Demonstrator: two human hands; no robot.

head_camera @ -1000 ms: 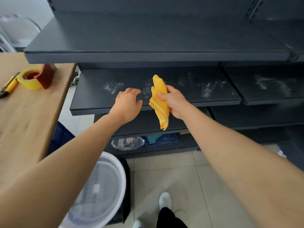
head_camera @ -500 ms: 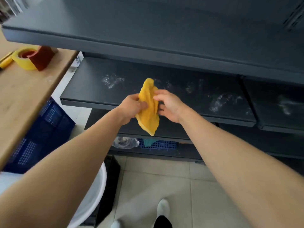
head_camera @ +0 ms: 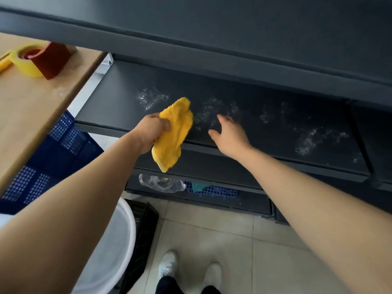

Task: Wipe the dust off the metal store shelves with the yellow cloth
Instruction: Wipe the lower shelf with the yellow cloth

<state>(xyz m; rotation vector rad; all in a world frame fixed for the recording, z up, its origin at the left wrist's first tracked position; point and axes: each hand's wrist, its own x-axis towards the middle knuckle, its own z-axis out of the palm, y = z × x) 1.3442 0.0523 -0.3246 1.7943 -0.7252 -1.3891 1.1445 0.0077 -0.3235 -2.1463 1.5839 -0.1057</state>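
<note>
1. Left hand point(head_camera: 151, 132) grips the yellow cloth point(head_camera: 172, 132), bunched in a closed fist, with the loose end hanging down past the front edge of the dusty shelf point(head_camera: 118, 98).
2. Right hand point(head_camera: 230, 134) is empty, fingers spread wide, hovering just above the same shelf near its front edge. I cannot tell whether it touches the metal.
3. From my remote view, white dust patches point(head_camera: 151, 98) sit just beyond and slightly left of the cloth, and more dust trails off to the right along the shelf's length.
4. I judge the wiping has not yet begun on this shelf, since the dust looks undisturbed.
5. I judge the coming move turns on this: the nearest dust lies straight ahead of the left hand, deeper into the shelf, and the shelf's long axis runs left to right. The left hand is nearer to that patch; the right hand is nearer to the patches in the middle.
6. A wooden desk point(head_camera: 31, 115) stands to the left, well apart from the cloth.
</note>
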